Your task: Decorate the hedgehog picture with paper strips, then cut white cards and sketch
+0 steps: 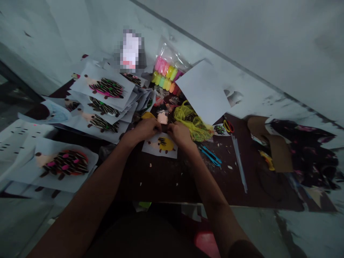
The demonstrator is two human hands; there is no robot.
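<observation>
On the dark table in front of me lies a small white sheet with a hedgehog picture (167,144); it has a yellow body and several dark spines on its upper left part. My left hand (148,129) is at the sheet's upper left edge, fingers bent and pinched together. Across from it, my right hand (180,133) rests at the upper right edge, its fingers also curled inward. Whatever lies between the fingertips is too small and dark to make out. Just beyond both hands sits a small pack of pale pink clay (162,117). A crumpled yellow plastic bag (193,122) lies beside my right hand.
Stacked hedgehog sheets (106,87) rise at the left, with another pile (64,163) nearer. Behind are a bag of coloured clay (168,73) and a blank sheet (202,91). Rightward lie a blue cutter (211,156), scissors (229,126), translucent sticks (239,163) and dark floral cloth (309,150).
</observation>
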